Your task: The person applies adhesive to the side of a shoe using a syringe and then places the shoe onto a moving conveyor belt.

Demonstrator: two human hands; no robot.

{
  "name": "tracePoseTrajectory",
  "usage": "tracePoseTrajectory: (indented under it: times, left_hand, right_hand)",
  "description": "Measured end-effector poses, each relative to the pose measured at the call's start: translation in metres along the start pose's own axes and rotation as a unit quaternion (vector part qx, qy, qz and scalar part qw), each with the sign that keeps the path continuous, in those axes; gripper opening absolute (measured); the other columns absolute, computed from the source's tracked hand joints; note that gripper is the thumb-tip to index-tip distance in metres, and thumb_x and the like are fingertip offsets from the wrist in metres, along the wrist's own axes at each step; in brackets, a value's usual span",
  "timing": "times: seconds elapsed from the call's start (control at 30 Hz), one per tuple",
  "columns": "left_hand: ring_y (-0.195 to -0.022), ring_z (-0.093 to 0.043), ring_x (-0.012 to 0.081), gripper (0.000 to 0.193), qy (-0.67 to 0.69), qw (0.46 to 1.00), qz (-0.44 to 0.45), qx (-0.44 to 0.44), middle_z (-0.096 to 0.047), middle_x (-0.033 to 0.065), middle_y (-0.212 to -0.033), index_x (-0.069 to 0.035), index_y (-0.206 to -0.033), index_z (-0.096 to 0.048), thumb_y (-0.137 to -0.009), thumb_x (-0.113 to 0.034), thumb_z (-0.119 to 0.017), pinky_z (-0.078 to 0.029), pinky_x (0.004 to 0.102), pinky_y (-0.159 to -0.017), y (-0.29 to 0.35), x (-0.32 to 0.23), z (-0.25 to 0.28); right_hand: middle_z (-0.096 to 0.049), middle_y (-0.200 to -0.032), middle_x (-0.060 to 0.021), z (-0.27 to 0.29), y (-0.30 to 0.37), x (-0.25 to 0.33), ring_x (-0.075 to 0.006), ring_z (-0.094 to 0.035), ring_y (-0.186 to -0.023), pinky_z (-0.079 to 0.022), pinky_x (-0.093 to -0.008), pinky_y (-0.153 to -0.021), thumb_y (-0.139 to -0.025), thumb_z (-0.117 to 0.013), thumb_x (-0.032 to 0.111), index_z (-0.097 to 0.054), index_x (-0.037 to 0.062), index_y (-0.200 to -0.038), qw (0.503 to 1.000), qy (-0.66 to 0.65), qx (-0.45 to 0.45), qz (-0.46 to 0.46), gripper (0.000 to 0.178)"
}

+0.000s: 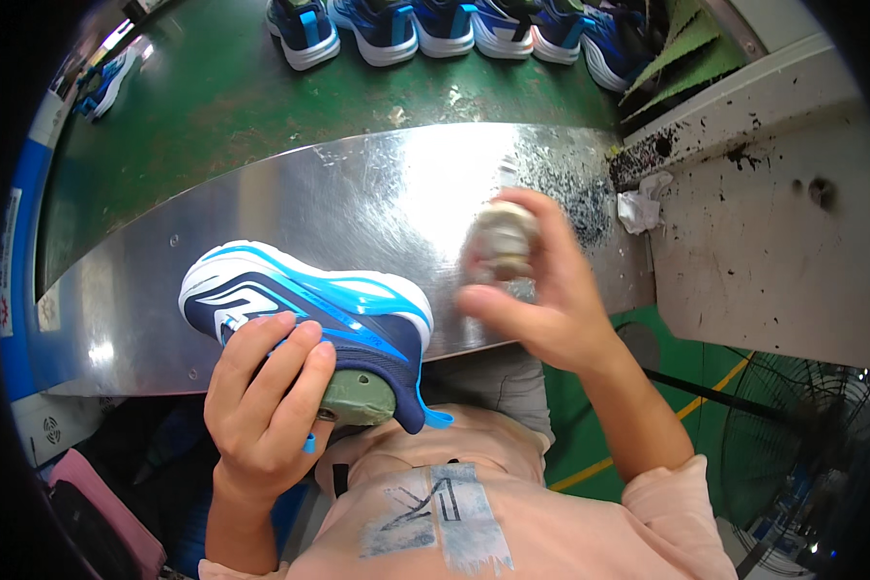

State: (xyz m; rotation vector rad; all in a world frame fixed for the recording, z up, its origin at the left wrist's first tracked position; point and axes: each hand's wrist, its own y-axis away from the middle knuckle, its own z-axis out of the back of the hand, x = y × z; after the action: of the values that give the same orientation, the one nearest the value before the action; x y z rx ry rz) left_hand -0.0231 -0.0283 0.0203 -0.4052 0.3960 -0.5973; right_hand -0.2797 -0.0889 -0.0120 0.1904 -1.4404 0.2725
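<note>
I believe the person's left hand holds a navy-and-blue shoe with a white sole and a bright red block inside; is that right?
Not quite: the head view shows the block inside the navy-and-blue shoe is dull green, not red.

Left hand [266,406]: you grip a blue-and-white shoe [362,314], green form [362,398] inside
Right hand [561,309]: you hold a blurred pale object [505,237] over the metal plate [309,208]
Shoe row [387,34]: beyond the plate from you
</note>
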Motion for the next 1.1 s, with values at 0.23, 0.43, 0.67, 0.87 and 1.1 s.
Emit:
tracePoseTrajectory:
  times: [0.23, 0.43, 0.67, 0.87, 1.1]
  left_hand:
    - [-0.1, -0.06, 0.0369, 0.051, 0.011, 0.999, -0.008, 0.035, -0.063, 0.0169, -0.108, 0.0, -0.105, -0.061, -0.055, -0.004, -0.068, -0.048, 0.045, -0.088, 0.005, 0.004, 0.007]
    - [-0.093, -0.061, 0.0323, 0.044, 0.035, 0.999, 0.018, 0.026, -0.064, 0.0133, -0.098, 0.0, -0.096, -0.065, -0.052, 0.001, -0.063, -0.051, 0.0423, -0.081, -0.015, 0.006, 0.004]
    - [-0.091, -0.061, 0.0315, 0.051, 0.065, 0.996, 0.034, 0.057, -0.063, 0.0126, -0.097, 0.0, -0.097, -0.063, -0.046, -0.001, -0.07, -0.05, 0.0399, -0.079, -0.034, 0.012, 0.006]
    - [-0.092, -0.061, 0.0328, 0.047, 0.067, 0.996, 0.02, 0.06, -0.064, 0.0137, -0.098, 0.0, -0.097, -0.064, -0.05, -0.003, -0.069, -0.05, 0.0409, -0.08, -0.036, 0.014, -0.004]
    - [-0.104, -0.058, 0.0385, 0.036, -0.028, 0.999, -0.022, 0.03, -0.062, 0.0171, -0.109, 0.0, -0.104, -0.059, -0.068, -0.006, -0.061, -0.047, 0.0507, -0.09, 0.026, -0.004, 0.002]
  right_hand:
    - [-0.055, -0.103, -0.0055, -0.032, -0.044, -0.001, -0.0141, -0.056, -0.098, -0.048, -0.0301, -0.087, -0.078, -0.07, 0.0, -0.038, 0.0082, -0.125, 0.974, -0.114, 0.176, -0.087, 0.058]
    - [-0.056, -0.101, -0.0052, -0.027, -0.054, -0.004, -0.0133, -0.056, -0.097, -0.049, -0.0287, -0.085, -0.076, -0.07, -0.003, -0.041, 0.006, -0.122, 0.974, -0.094, 0.184, -0.091, 0.056]
    - [-0.059, -0.094, -0.0049, -0.026, -0.061, -0.011, -0.0122, -0.058, -0.091, -0.049, -0.0281, -0.083, -0.077, -0.07, -0.003, -0.043, 0.0049, -0.12, 0.983, -0.07, 0.166, -0.047, 0.052]
    - [-0.058, -0.096, -0.0048, -0.014, -0.049, -0.011, -0.0115, -0.058, -0.091, -0.05, -0.028, -0.08, -0.076, -0.074, 0.004, -0.043, 0.0059, -0.122, 0.994, 0.031, 0.099, -0.044, 0.055]
    - [-0.054, -0.101, -0.0033, 0.031, 0.014, -0.021, -0.0094, -0.053, -0.082, -0.047, -0.0239, -0.062, -0.077, -0.076, 0.026, -0.04, 0.006, -0.126, 1.0, 0.007, -0.016, 0.006, 0.064]
